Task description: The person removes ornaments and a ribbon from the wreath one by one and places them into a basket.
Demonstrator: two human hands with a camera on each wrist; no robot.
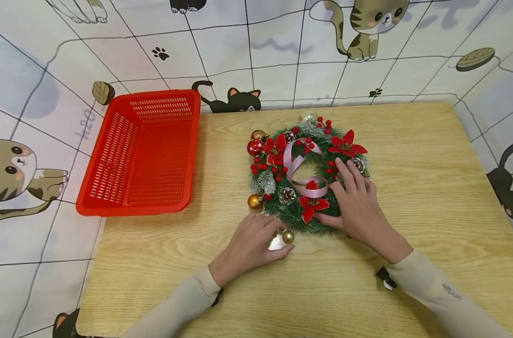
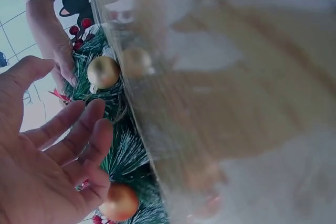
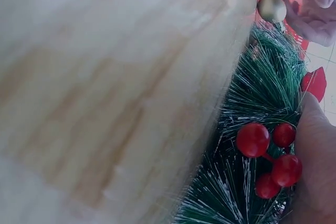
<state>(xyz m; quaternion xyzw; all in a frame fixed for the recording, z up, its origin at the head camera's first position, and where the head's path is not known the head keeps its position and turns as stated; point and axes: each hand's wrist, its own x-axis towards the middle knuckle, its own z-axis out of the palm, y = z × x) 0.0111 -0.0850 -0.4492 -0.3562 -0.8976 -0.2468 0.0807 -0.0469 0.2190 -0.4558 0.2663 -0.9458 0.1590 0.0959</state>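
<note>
A green Christmas wreath [image 1: 296,213] lies flat on the table, set with red poinsettias [image 1: 346,144], pine cones [image 1: 287,195], red berries and baubles. A pink ribbon [image 1: 293,164] loops over its middle. On its right side my right hand [image 1: 359,206] grips the ring, fingers over the top and thumb near the lower poinsettia [image 1: 312,204]. My left hand [image 1: 252,241] is at the lower left edge, fingers loosely bent and thumb spread, around a small gold bauble [image 1: 288,236]. In the left wrist view, a gap separates its fingers from that gold bauble [image 2: 103,72].
At the left back of the wooden table [image 1: 429,188] sits a red plastic basket [image 1: 182,188] with slotted walls; nothing lies in it. Behind the table stands a wall covering [image 1: 277,56] printed with cats and grid lines.
</note>
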